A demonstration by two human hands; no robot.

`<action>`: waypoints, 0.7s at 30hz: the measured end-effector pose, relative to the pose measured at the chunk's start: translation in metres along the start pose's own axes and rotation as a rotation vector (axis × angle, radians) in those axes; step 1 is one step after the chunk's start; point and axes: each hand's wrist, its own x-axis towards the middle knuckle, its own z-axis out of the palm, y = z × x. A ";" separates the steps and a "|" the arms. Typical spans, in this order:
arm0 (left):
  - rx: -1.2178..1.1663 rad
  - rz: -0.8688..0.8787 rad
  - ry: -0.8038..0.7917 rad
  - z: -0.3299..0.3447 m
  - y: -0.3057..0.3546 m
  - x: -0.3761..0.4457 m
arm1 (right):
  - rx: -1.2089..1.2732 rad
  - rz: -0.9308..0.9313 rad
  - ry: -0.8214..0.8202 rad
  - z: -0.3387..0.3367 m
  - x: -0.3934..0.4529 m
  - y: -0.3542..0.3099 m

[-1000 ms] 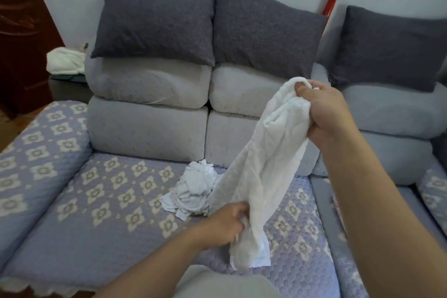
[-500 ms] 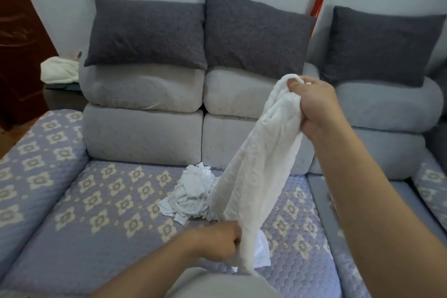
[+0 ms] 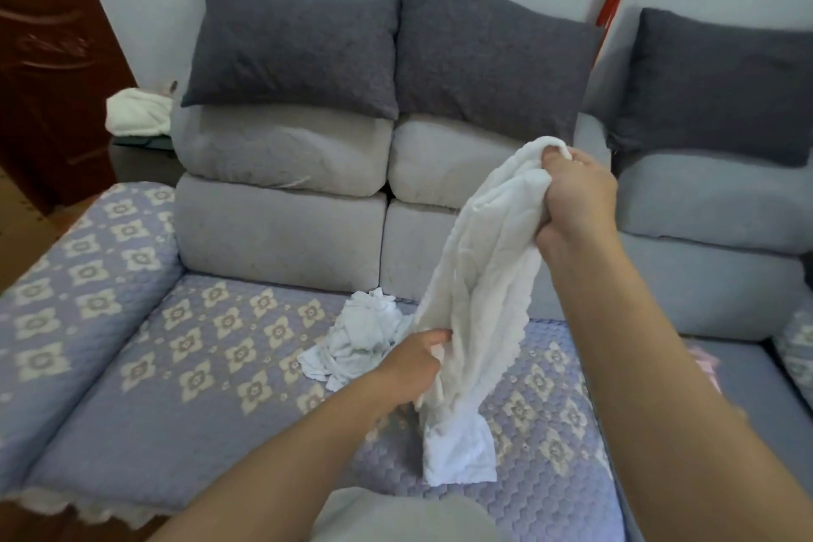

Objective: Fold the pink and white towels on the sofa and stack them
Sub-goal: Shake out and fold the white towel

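Observation:
A white towel point(image 3: 484, 277) hangs bunched in the air over the sofa seat point(image 3: 176, 387). My right hand point(image 3: 576, 198) grips its top end, held up in front of the back cushions. My left hand point(image 3: 413, 365) pinches the towel's left edge lower down, just above the seat; the bottom end trails onto the seat cover. Behind my left hand a second white cloth point(image 3: 360, 339) lies crumpled on the seat. A bit of pink fabric point(image 3: 704, 361) shows on the seat to the right, mostly hidden by my right arm.
The seat has a purple quilted cover with cream flowers. Grey back cushions point(image 3: 281, 198) and dark grey pillows point(image 3: 299, 48) line the back. A white bundle point(image 3: 136, 110) sits on a side table at left, beside a dark wooden door point(image 3: 48, 57).
My left hand has slid a little up the towel's left edge. My right hand still holds the top end at about the same height. The view shifted slightly.

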 end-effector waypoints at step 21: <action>0.257 0.162 -0.219 0.043 0.003 -0.001 | 0.089 -0.029 -0.029 -0.015 -0.007 -0.012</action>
